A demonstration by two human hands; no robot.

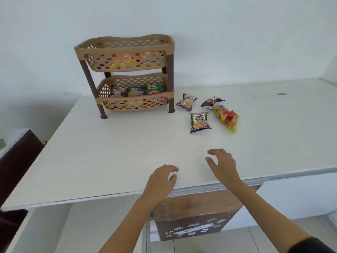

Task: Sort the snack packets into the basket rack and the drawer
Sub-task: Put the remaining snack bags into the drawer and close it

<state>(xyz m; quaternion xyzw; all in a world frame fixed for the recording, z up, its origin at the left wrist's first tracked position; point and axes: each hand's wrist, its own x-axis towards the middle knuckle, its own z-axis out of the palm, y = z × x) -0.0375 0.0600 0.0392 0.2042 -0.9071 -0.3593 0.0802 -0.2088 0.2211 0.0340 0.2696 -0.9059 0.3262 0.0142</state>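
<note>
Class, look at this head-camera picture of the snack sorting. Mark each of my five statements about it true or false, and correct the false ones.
1. Two salted peanut packets lie on the table to the right of the basket rack. True: one nearer the rack, one nearer the person.
2. The right hand holds a packet. False: it hovers open and empty above the table.
3. The rack's lower basket is empty. False: several packets lie in it.
4. The left hand is near the table's front edge and holds nothing. True.
5. The orange packets are inside the rack's top basket. False: they lie on the table, right of the peanuts.
</note>
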